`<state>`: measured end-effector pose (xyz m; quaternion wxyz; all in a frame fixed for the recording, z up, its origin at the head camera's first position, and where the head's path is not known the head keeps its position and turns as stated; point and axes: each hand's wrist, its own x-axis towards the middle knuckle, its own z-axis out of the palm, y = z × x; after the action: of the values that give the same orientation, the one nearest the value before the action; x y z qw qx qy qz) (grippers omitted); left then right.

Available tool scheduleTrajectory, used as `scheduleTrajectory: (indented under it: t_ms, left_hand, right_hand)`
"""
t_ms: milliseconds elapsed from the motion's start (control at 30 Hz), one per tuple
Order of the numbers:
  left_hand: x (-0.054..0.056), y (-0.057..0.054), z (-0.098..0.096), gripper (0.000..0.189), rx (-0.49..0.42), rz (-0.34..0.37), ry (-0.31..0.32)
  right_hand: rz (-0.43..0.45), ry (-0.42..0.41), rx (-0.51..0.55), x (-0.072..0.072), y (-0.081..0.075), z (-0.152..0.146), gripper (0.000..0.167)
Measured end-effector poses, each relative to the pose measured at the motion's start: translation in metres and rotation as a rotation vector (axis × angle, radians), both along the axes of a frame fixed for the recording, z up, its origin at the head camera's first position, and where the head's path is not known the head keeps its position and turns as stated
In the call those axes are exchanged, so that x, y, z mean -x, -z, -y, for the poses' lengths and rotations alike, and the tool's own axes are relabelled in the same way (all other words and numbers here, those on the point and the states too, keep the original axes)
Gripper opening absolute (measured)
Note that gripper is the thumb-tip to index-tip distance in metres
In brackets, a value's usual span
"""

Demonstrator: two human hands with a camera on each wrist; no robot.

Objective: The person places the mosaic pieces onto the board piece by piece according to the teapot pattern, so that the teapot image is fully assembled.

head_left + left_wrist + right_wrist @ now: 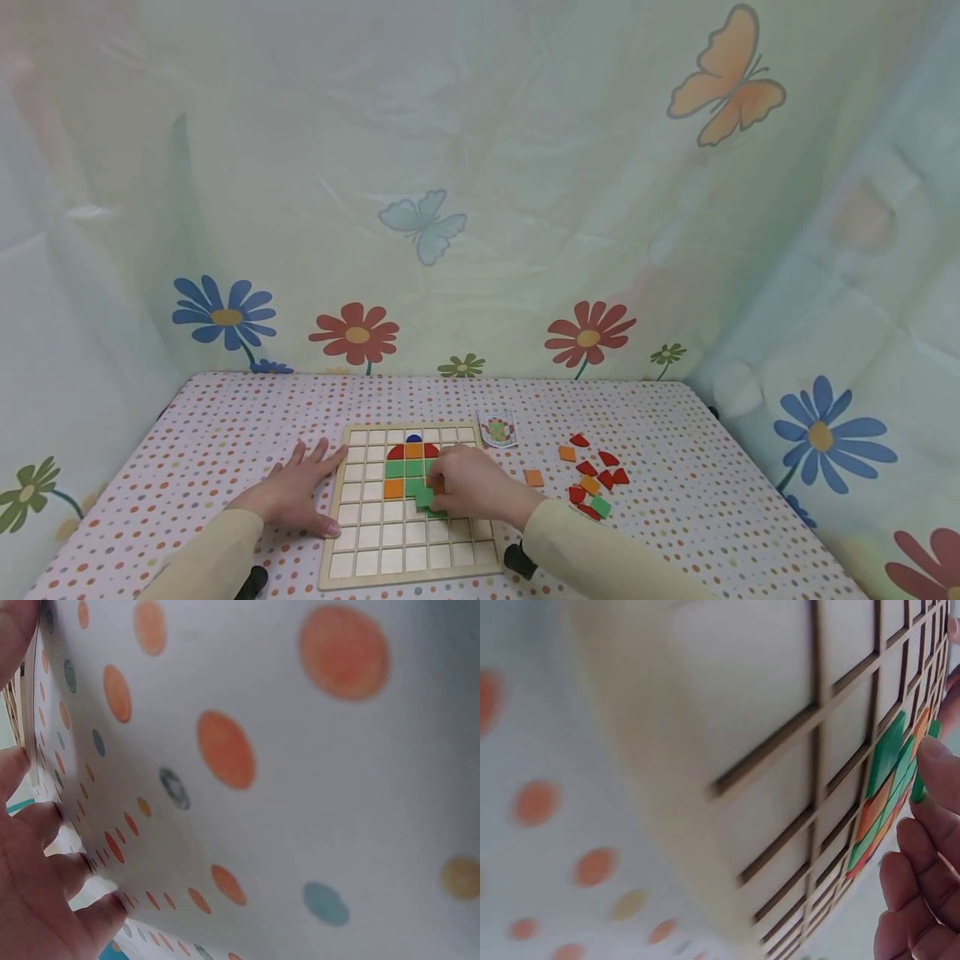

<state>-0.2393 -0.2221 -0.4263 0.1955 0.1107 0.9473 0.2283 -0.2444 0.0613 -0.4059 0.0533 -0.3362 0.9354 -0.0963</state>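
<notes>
A wooden grid board (412,577) lies on the dotted table, with green, orange and red tiles and a blue piece set in its upper middle cells. Over these tiles, my right hand (472,482) pinches a green tile (918,787) between thumb and fingers, close above the grid in the right wrist view. My left hand (294,493) has its fingers spread, thumb and fingertips at the board's left edge. In the left wrist view, its straight fingers (71,874) touch the table.
Right of the board lie loose red pieces (608,458), a few orange tiles (533,478) and a green tile (600,506). A small picture card (497,429) is at the board's upper right corner. A printed curtain (480,275) stands behind the table.
</notes>
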Motion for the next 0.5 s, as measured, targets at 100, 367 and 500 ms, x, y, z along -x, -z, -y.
scheduleTrajectory:
  t_ms: [100, 367, 500]
  left_hand:
    - [0.000, 0.000, 0.000, 0.113, -0.002, -0.001, -0.005]
    - [-0.001, 0.003, 0.001, 0.113, -0.001, -0.009, -0.003]
    - [0.000, 0.002, 0.000, 0.113, 0.002, -0.011, -0.001]
  right_hand:
    - [-0.054, -0.025, -0.052, -0.001, 0.000, 0.011, 0.017]
    - [-0.091, -0.030, -0.177, -0.007, -0.001, 0.036, 0.012]
    - [-0.133, -0.012, -0.229, -0.010, 0.001, 0.044, 0.013]
